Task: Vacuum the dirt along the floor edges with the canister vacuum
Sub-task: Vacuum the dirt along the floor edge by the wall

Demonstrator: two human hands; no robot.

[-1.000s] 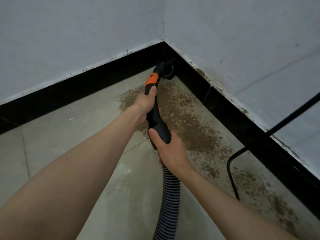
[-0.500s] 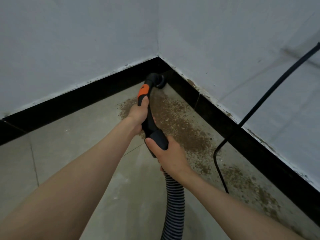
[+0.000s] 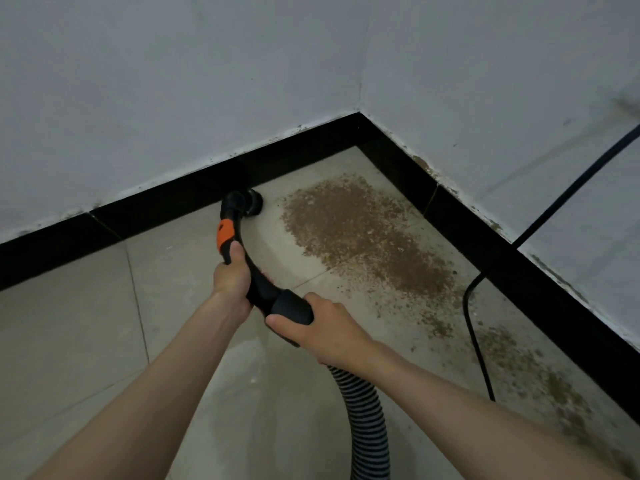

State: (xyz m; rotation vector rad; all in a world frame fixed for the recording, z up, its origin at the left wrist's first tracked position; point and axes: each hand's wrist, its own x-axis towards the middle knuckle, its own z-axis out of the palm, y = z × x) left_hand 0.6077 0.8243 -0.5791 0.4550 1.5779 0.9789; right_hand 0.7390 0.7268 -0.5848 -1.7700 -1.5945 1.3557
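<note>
Beside the black skirting (image 3: 166,206), the round nozzle (image 3: 250,201) sits left of the dirt (image 3: 360,233). Left hand (image 3: 232,279) and right hand (image 3: 320,329) both grip the handle (image 3: 258,282); a cable (image 3: 472,327) crosses the right-hand floor (image 3: 69,334).

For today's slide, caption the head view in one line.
Both hands grip the vacuum handle, nozzle at the baseboard, left of the dirt.

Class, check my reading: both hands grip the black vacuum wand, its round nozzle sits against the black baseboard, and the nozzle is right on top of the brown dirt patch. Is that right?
Not quite. In the head view the nozzle sits left of the dirt patch, on bare tile, not on it. The rest holds: the left hand and right hand grip the wand and the nozzle is against the baseboard.
</note>
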